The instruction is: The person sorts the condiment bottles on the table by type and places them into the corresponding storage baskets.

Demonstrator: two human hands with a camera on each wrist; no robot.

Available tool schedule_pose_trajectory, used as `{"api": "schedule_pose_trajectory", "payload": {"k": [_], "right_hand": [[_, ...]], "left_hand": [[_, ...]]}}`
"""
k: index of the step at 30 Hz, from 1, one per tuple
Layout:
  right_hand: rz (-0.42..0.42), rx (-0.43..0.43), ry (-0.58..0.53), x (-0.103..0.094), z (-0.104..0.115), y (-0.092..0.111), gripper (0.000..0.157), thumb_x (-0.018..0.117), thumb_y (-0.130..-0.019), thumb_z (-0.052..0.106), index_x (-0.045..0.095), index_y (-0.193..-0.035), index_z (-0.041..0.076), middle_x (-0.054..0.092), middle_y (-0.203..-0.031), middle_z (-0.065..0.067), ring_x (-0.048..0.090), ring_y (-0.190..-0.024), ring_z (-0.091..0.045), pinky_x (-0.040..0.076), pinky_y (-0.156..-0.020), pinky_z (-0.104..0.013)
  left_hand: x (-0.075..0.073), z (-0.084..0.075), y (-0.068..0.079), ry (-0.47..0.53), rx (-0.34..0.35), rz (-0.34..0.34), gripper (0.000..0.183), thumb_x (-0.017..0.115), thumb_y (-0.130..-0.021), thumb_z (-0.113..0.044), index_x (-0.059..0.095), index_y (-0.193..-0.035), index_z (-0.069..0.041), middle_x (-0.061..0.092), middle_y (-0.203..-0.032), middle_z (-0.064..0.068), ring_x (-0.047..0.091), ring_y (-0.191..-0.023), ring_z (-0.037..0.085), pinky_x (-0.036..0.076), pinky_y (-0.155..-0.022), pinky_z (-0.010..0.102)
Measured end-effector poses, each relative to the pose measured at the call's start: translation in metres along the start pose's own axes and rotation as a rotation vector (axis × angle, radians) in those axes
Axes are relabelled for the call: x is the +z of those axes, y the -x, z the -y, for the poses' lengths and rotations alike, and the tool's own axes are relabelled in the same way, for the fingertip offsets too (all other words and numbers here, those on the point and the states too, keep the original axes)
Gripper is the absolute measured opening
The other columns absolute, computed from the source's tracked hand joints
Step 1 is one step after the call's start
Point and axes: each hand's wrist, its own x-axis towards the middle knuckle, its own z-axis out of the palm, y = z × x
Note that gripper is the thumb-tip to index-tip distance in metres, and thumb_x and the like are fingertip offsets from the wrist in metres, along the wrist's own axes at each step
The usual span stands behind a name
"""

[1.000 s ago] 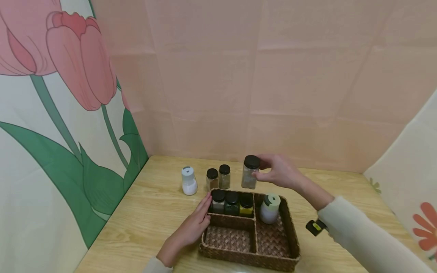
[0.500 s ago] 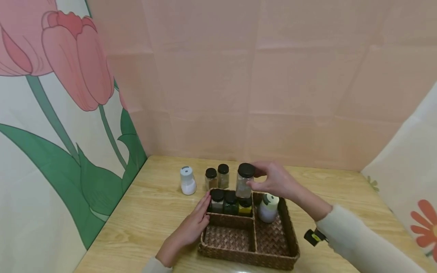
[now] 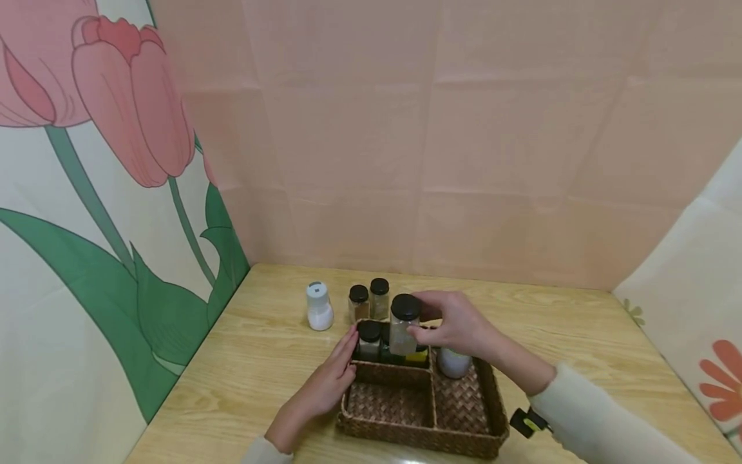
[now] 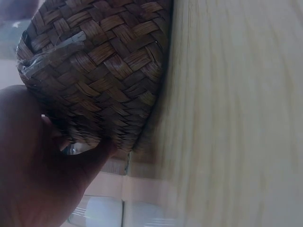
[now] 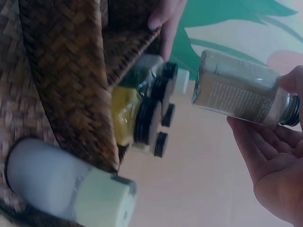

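My right hand point(image 3: 458, 325) grips a clear square spice jar point(image 3: 404, 338) with a black lid, thumb and fingers on opposite sides near the top. The jar is held over the back left compartment of a woven basket point(image 3: 417, 439); the right wrist view shows grey-brown powder and printed text on the jar point(image 5: 232, 92). Several black-lidded jars stand in that compartment, one with yellow contents point(image 5: 124, 113), partly hidden in the head view. On the basket's left side, my left hand point(image 3: 324, 380) holds the wall near the back corner, thumb over the rim, fingers outside.
A shaker with a pale green cap point(image 5: 71, 182) stands in the basket's right compartment. Behind the basket are two small black-lidded jars, one brown point(image 3: 359, 304) and one paler point(image 3: 379, 298). A white-capped shaker point(image 3: 319, 306) stands left of them on the wooden table point(image 3: 232, 386).
My right hand has brought the spice jar left and down, from behind the basket to over its back left compartment. The left hand stays on the basket's side.
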Motion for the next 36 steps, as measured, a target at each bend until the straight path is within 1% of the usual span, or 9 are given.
{"api": "schedule_pose_trajectory", "payload": {"k": [3,6,11,14,18,22,28,33,36], "right_hand": [[-0.002,-0.006,-0.043,0.007,0.001,0.002,0.034,0.075,-0.088,0.016,0.069,-0.122,0.016,0.073,-0.106,0.003,0.074,-0.089,-0.013,0.062,-0.074,-0.033],[-0.008,-0.014,-0.062,0.015,0.001,0.005,0.035,0.075,-0.087,0.012,0.068,-0.121,0.013,0.072,-0.106,0.000,0.073,-0.090,-0.014,0.062,-0.074,-0.031],[0.000,-0.035,-0.105,0.028,0.001,0.009,0.036,0.074,-0.087,0.009,0.068,-0.122,0.009,0.071,-0.109,-0.003,0.071,-0.091,-0.012,0.062,-0.077,-0.030],[0.018,-0.025,-0.132,0.034,0.001,0.011,0.038,0.074,-0.087,0.008,0.067,-0.124,0.008,0.071,-0.109,-0.003,0.071,-0.091,-0.012,0.062,-0.077,-0.033],[0.036,0.001,-0.111,0.041,0.001,0.012,0.040,0.075,-0.085,0.010,0.067,-0.124,0.008,0.072,-0.110,-0.004,0.071,-0.091,-0.012,0.062,-0.077,-0.039],[0.038,0.020,-0.061,0.046,0.001,0.014,0.043,0.077,-0.083,0.015,0.068,-0.125,0.009,0.072,-0.113,-0.003,0.070,-0.093,-0.011,0.062,-0.078,-0.039],[0.051,-0.006,-0.002,0.054,0.000,0.016,0.042,0.077,-0.083,0.018,0.068,-0.124,0.010,0.072,-0.110,0.001,0.069,-0.092,-0.009,0.061,-0.078,-0.033],[0.090,0.017,0.039,0.063,-0.001,0.016,0.045,0.078,-0.084,0.024,0.066,-0.125,0.010,0.071,-0.112,0.003,0.066,-0.094,-0.005,0.058,-0.079,-0.027],[0.105,0.032,0.049,0.067,-0.001,0.016,0.044,0.078,-0.083,0.024,0.067,-0.124,0.011,0.070,-0.111,0.005,0.065,-0.093,-0.004,0.057,-0.079,-0.026]], "left_hand": [[0.000,0.000,0.000,0.002,0.008,0.001,0.066,0.042,-0.107,-0.018,0.010,-0.164,-0.017,0.001,-0.171,-0.005,0.014,-0.155,0.023,0.023,-0.122,0.051],[0.000,0.000,-0.001,0.006,0.009,0.003,0.065,0.042,-0.107,-0.018,0.010,-0.164,-0.017,0.001,-0.171,-0.005,0.014,-0.155,0.022,0.023,-0.122,0.051],[0.001,-0.002,-0.001,-0.003,0.010,0.001,0.066,0.042,-0.107,-0.018,0.011,-0.164,-0.017,-0.001,-0.170,-0.011,0.013,-0.155,0.022,0.022,-0.122,0.049],[0.002,-0.002,-0.001,-0.013,0.015,-0.001,0.066,0.042,-0.107,-0.018,0.011,-0.164,-0.016,-0.001,-0.170,-0.011,0.014,-0.155,0.022,0.022,-0.122,0.049],[0.002,-0.002,-0.001,-0.019,0.016,-0.002,0.066,0.042,-0.107,-0.018,0.011,-0.164,-0.016,-0.001,-0.170,-0.010,0.014,-0.155,0.021,0.023,-0.122,0.049],[0.002,-0.002,-0.001,-0.007,0.010,0.004,0.066,0.041,-0.107,-0.019,0.009,-0.164,-0.018,-0.002,-0.170,-0.012,0.014,-0.155,0.022,0.023,-0.122,0.050],[0.003,-0.001,-0.001,-0.004,0.003,0.009,0.066,0.042,-0.107,-0.020,0.009,-0.164,-0.019,-0.002,-0.170,-0.011,0.015,-0.154,0.022,0.023,-0.122,0.050],[0.003,0.000,-0.001,-0.007,0.012,0.003,0.065,0.042,-0.107,-0.018,0.011,-0.164,-0.017,0.001,-0.171,-0.007,0.015,-0.154,0.022,0.023,-0.122,0.050],[0.003,0.000,-0.001,-0.002,0.011,0.004,0.065,0.042,-0.107,-0.018,0.011,-0.164,-0.017,0.000,-0.171,-0.008,0.014,-0.155,0.021,0.022,-0.122,0.050]]}}
